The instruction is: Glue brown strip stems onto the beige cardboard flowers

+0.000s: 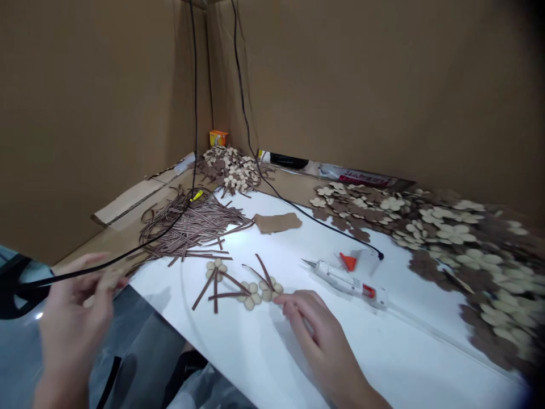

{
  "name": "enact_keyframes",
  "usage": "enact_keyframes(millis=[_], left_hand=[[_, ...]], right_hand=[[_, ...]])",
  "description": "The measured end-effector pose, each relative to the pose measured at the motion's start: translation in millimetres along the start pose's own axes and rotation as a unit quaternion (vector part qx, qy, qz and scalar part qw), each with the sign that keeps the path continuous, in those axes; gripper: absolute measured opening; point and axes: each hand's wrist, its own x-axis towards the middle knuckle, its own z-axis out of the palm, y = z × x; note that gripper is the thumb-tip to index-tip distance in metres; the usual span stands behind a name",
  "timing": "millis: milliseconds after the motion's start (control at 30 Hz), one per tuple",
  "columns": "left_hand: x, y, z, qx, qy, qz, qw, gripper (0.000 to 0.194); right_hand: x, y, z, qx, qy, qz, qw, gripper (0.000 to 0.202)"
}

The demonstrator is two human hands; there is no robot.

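Note:
My right hand (317,329) rests low over the white board, its thumb and index finger pinched together at the edge of a cream flower piece (268,293) with brown strips on it. Beside that lie a second cream flower (250,300) and a third one (217,266), each with narrow brown strips (216,292) across it. At the left, off the board's edge, my left hand (79,312) is raised with curled fingers, slightly blurred; what it pinches, if anything, is unclear. To the right of the flowers lies a white glue gun (349,281) with a metal nozzle.
A heap of brown strips (191,221) lies at the left. Brown and cream flowers are piled at the back (236,170) and along the right (477,258). A black cable (242,96) hangs across the board. Cardboard walls (361,85) enclose the back, with an orange box (218,137) in the corner.

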Motion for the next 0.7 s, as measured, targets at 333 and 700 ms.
enact_keyframes(millis=[333,700], left_hand=[[-55.3,38.4,70.3,-0.186,-0.175,0.199,0.946,0.081],[-81.8,54.8,87.9,0.047,-0.324,0.397,0.858,0.041]], right_hand=[[1.9,9.9,5.5,-0.307,0.01,-0.173,0.936,0.038],[4.5,16.5,13.3,-0.404,0.036,-0.258,0.877,0.037]])
